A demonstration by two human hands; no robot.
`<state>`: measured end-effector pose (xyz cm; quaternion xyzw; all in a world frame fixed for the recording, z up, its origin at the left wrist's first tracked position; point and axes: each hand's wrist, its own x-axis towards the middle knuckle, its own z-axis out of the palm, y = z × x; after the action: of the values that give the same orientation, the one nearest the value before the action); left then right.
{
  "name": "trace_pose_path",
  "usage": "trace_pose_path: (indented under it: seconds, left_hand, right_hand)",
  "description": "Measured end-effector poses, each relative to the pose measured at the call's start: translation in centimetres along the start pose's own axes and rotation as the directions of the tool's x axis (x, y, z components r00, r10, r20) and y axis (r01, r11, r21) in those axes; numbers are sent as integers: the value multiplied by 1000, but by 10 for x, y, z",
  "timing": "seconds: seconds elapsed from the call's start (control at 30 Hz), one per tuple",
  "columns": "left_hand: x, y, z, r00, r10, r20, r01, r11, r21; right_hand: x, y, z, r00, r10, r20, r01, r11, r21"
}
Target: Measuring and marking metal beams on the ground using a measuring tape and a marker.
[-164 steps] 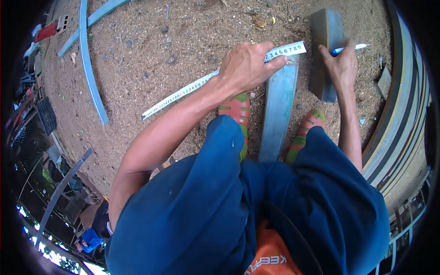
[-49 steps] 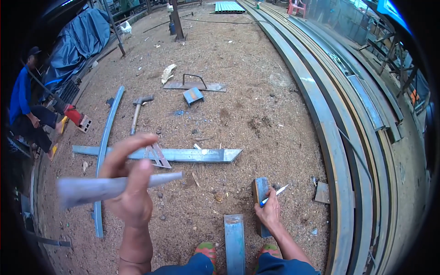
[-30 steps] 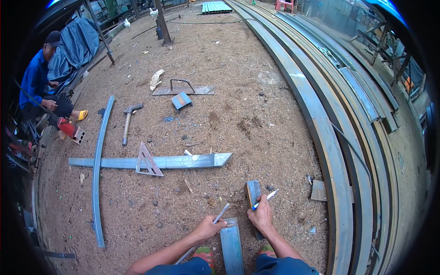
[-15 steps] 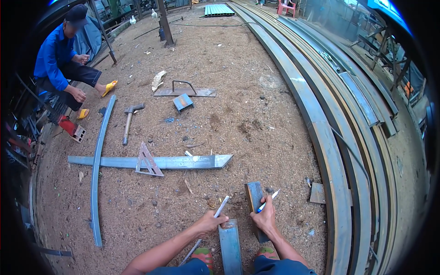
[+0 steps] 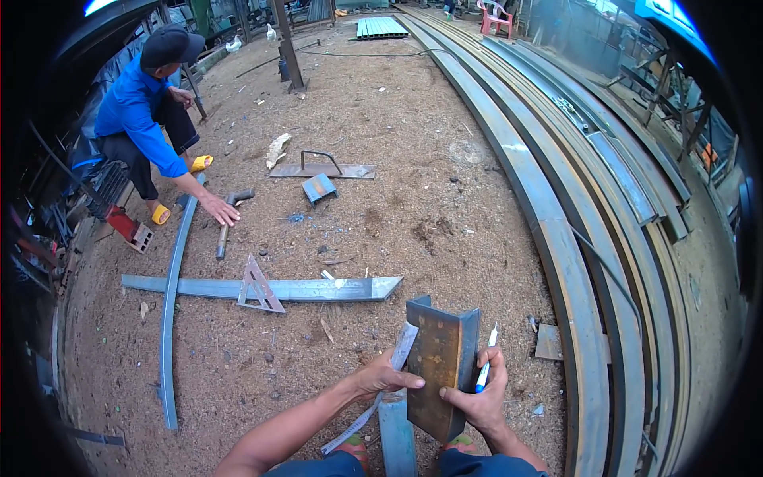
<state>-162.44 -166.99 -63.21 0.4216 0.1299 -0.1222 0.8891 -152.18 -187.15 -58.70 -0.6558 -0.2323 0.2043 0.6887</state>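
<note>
My right hand (image 5: 482, 401) grips a short rusty steel channel piece (image 5: 434, 350) by its near right edge, raised in front of me. Between the same fingers sits a white and blue marker pen (image 5: 487, 358), tip up. A long thin steel ruler (image 5: 404, 343) is in my closed left hand (image 5: 383, 380), slanting down toward my foot. The left fingertips touch the channel piece's left edge. Below, between my legs, stands a bluish steel bar (image 5: 397, 433), partly hidden. Ahead lies a cut steel bar (image 5: 334, 289) with a triangular square (image 5: 259, 285) on it.
A co-worker in blue (image 5: 139, 111) crouches at the left, one hand by a hammer (image 5: 224, 226). A long bar (image 5: 171, 318) crosses the cut one. A handled metal plate (image 5: 350, 171) and small channel offcut (image 5: 319, 188) lie ahead. Long steel beams (image 5: 568, 262) line the right.
My right hand has lifted the channel piece off the ground and turned its rusty side toward me. My left hand has moved to its edge. The co-worker has leaned and reached to the hammer.
</note>
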Motion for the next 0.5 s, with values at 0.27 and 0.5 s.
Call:
trace_pose_path:
  seconds: [0.27,0.5]
  left_hand:
    - [-15,38,52,972,222,-81,-78,624,777]
    - [22,21,71,958,88,272,-214,-410,887]
  right_hand:
    - [-10,42,-58,964,26,266,-46,996,71]
    - [-21,110,-154,993,-85,78,114,800,-588]
